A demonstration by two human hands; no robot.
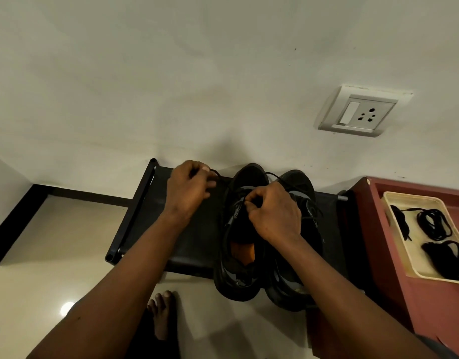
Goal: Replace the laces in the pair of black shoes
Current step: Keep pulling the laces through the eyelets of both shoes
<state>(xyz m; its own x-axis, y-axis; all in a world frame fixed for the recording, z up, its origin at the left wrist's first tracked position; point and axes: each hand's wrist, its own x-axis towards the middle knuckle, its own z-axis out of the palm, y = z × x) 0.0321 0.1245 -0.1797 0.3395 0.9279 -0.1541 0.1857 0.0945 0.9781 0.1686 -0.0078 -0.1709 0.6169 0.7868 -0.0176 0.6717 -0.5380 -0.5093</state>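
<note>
Bench, low and black, stands against the wall and carries the pair of black shoes, side by side. Cream plastic tray on the red cabinet holds coiled black spare laces. Left hand: fingers pinch the thin black lace, drawn leftward. Right hand: fingers curled, pinching it at the left shoe's eyelets.

The shoes are black with grey panels and an orange insole, their lace is black too, and so is the table under them. The tray is cream, its coiled laces black, the cabinet brick red. The wall is plain off-white, the socket plate white, the floor glossy beige with black skirting.
</note>
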